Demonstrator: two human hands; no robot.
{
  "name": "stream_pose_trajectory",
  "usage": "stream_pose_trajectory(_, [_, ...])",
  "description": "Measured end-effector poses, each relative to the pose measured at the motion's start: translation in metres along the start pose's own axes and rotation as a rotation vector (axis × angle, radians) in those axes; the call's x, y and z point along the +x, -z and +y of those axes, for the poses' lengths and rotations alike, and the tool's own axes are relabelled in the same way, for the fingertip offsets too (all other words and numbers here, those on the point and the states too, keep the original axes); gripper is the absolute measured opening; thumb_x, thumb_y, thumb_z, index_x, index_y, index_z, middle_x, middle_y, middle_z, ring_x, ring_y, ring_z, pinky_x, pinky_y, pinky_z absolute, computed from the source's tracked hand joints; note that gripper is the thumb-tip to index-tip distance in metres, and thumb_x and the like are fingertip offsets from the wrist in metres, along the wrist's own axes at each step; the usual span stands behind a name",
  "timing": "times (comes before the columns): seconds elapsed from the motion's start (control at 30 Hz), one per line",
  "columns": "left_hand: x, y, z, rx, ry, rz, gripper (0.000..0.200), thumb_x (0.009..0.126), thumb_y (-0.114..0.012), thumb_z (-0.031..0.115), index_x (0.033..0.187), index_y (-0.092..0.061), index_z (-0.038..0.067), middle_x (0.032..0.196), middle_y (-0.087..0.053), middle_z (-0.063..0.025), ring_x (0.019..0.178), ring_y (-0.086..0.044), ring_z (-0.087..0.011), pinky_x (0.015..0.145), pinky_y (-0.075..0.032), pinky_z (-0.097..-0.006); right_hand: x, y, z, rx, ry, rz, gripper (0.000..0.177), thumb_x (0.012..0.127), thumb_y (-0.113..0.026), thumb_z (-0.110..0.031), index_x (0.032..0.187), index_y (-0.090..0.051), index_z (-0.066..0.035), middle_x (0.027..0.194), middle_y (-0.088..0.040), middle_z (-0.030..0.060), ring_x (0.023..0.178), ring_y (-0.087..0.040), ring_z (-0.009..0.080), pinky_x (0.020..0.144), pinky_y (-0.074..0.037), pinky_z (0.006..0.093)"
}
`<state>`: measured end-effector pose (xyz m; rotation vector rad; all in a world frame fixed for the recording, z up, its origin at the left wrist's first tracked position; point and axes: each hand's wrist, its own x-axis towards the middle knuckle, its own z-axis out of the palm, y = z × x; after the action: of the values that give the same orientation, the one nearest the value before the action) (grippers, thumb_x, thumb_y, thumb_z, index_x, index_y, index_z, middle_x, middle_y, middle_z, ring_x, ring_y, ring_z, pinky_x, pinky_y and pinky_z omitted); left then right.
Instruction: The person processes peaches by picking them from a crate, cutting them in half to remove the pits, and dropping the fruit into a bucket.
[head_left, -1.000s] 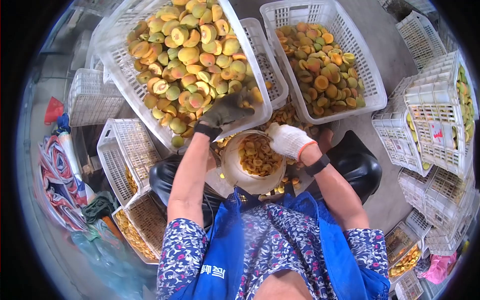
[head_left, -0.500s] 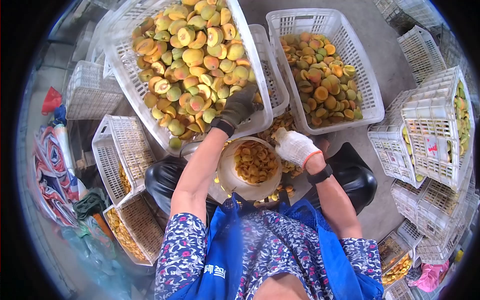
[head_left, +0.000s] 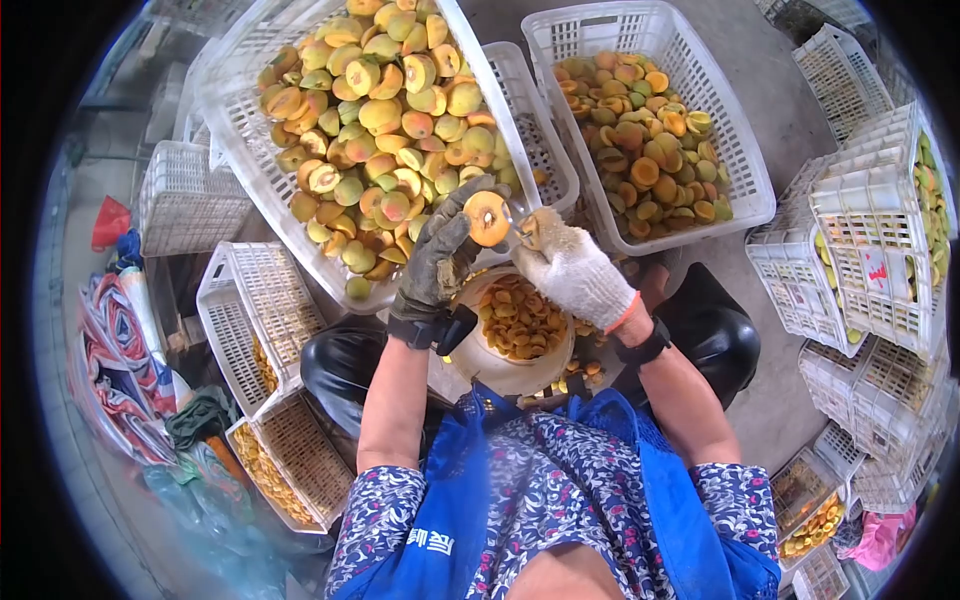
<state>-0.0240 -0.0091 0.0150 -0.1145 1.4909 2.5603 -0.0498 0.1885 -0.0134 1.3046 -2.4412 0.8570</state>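
Note:
My left hand, in a dark, dirty glove, is closed on a peach half, its cut orange face and pit cavity turned up. Close beside it, my right hand in a white knit glove is closed around a small tool; only a thin tip shows, pointing at the fruit. Below both hands, between my knees, stands a round pale bucket with pitted orange pieces in it. Ahead, a large tilted white crate holds many peach halves.
Another white crate of fruit halves stands ahead on the right. Stacked crates rise at the far right. Tipped crates with orange pieces lie on the left, near striped sacks and green plastic. Loose pieces lie around the bucket.
My left hand has come back from the large crate with a peach half, now above the bucket. My right hand has moved slightly left and up to meet it.

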Motion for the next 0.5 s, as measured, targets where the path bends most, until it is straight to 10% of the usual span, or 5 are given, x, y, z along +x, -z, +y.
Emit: stream_pose_trajectory(0.5, [0.011, -0.012, -0.070, 0.326, -0.349, 0.340, 0.041, 0.103, -0.038, 0.032, 0.120, -0.054, -0.002, 0.107, -0.061, -0.0105, 0.101, -0.058, -0.0165, 0.089, -0.047, -0.0307, -0.007, -0.014, -0.011, -0.059, 0.010, -0.116, 0.007, 0.078, -0.061, -0.008, 0.083, -0.062, -0.002, 0.085, -0.059, 0.0148, 0.075, -0.061, 0.0308, 0.064, -0.050, 0.0392])
